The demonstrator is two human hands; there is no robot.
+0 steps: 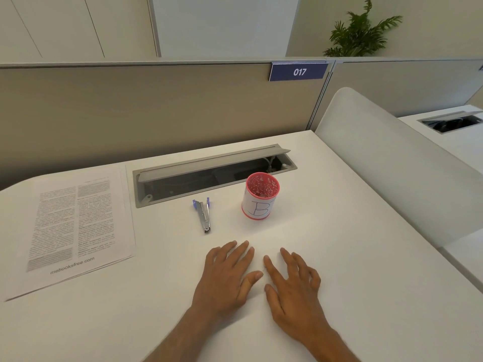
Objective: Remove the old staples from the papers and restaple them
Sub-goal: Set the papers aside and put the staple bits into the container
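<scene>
A white surface is filling most of the view, backed by a beige partition that is carrying a blue sign reading 017. A grey cable tray is sitting recessed in the surface with its lid propped open, dark inside. To the right a white curved divider is separating this place from a neighbouring one, and a green plant is showing above the partition against pale cabinets and wall.

The papers are lying flat at the far left, printed in two columns (a web address is running along the bottom edge). A metal stapler with blue tabs is lying just in front of the tray, and near it on the right a pink cup with a white label is standing upright.

The left hand and the right hand are resting palm down on the surface, side by side, fingers spread and holding nothing, well apart from the papers.
</scene>
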